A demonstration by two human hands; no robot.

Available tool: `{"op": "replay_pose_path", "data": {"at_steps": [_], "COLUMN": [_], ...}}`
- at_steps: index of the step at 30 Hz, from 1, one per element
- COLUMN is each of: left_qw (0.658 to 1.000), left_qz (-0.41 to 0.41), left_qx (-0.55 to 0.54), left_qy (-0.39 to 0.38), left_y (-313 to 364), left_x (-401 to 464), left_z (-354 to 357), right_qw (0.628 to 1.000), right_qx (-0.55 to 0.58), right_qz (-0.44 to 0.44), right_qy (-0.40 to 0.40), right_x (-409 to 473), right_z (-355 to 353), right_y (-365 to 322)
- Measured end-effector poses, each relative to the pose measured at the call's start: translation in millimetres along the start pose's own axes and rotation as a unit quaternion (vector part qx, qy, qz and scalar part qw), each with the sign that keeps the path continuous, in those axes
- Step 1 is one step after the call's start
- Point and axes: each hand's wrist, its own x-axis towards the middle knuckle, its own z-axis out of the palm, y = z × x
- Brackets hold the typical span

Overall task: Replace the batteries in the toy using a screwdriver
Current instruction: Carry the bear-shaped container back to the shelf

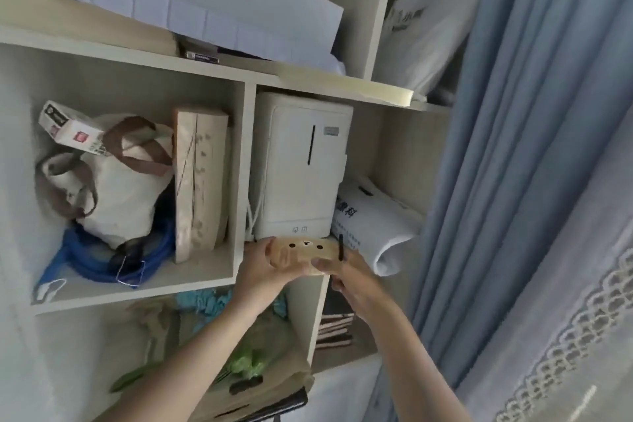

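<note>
The toy [310, 249] is a beige rounded piece with a small bear face of black dots on it. Both hands hold it at the front edge of the shelf [205, 279], just below a white box-shaped appliance. My left hand [265, 267] grips its left end with fingers wrapped under it. My right hand [346, 270] pinches its right end and also carries a thin black stick-like tool [340, 246] pointing upward, probably the screwdriver. No batteries are visible.
A white appliance [301, 168] stands behind the toy. A rolled white bag [373, 226] lies right of it. The left cubby holds a canvas bag [116, 181] and a beige box [200, 181]. Blue curtains [531, 181] hang at right. Cluttered shelves lie below.
</note>
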Motion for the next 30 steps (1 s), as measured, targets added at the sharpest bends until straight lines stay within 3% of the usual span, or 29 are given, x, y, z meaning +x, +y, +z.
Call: {"op": "replay_pose_path", "data": {"at_steps": [13,21,27,30], "left_qw": [0.984,0.971,0.974,0.967], "left_qz": [-0.036,-0.005,0.008,0.011], "left_qx": [0.133,0.205,0.178,0.196], "left_qy": [0.111,0.123,0.142,0.159], "left_y": [-30.1,-21.0,-18.0,-18.0], "left_x": [48.7,51.0,49.7,49.1], "left_z": [40.4,42.6,43.3,45.9], "right_qw": [0.988,0.991,0.991,0.974], "right_qx": [-0.014,-0.09,-0.118,-0.203], "right_qz": [0.073,0.031,-0.067,-0.095], "right_qy": [-0.136,-0.095,-0.02,0.015], "right_x": [113.7,123.7,123.5,122.0], "right_z": [-22.9,-24.7,-22.9,-15.9], "right_y": [18.1,29.6,41.6,44.2]}}
